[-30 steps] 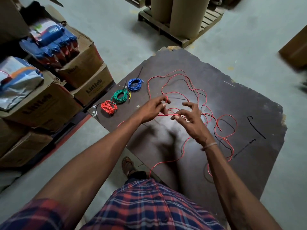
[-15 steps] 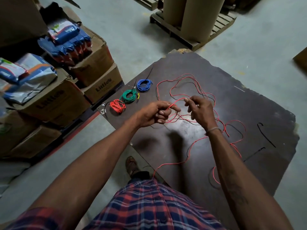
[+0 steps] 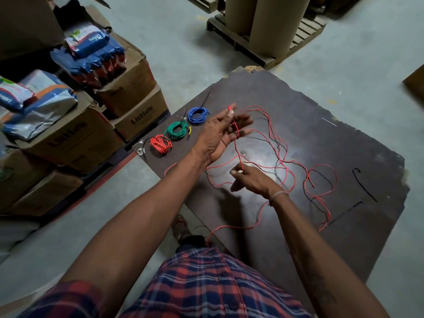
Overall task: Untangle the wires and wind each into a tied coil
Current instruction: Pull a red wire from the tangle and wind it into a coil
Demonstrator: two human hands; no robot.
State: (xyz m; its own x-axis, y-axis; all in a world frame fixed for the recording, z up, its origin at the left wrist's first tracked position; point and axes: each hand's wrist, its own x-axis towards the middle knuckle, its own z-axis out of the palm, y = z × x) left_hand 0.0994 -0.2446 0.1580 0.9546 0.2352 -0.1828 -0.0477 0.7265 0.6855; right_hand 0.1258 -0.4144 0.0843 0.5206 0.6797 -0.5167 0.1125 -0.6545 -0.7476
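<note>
Right now the left hand (image 3: pixel 220 131) is reaching out over the dark board (image 3: pixel 355 138) with its fingers spread nearly straight, and the loose red wire (image 3: pixel 284 161) is looping round a fingertip near the top of the hand and running down across the fingers. Below it, the right hand (image 3: pixel 250 180) is pinching that same strand between thumb and forefinger, its other fingers loosely curled, so a short stretch of wire is running taut between the 2 hands. Most of the red wire is sprawling in open loops across the middle of the board, mixed with a thinner black wire (image 3: pixel 281 145), and 1 end is trailing off the near edge toward the plaid shirt (image 3: pixel 206 283).

Along the board's left edge 3 finished coils are sitting in a diagonal row, apart from each other: a red coil (image 3: pixel 160 143) nearest, a green coil (image 3: pixel 177 131) in the middle, a blue coil (image 3: pixel 197 115) farthest. Cardboard boxes (image 3: pixel 75 136) are standing stacked on the floor just beside that edge.
</note>
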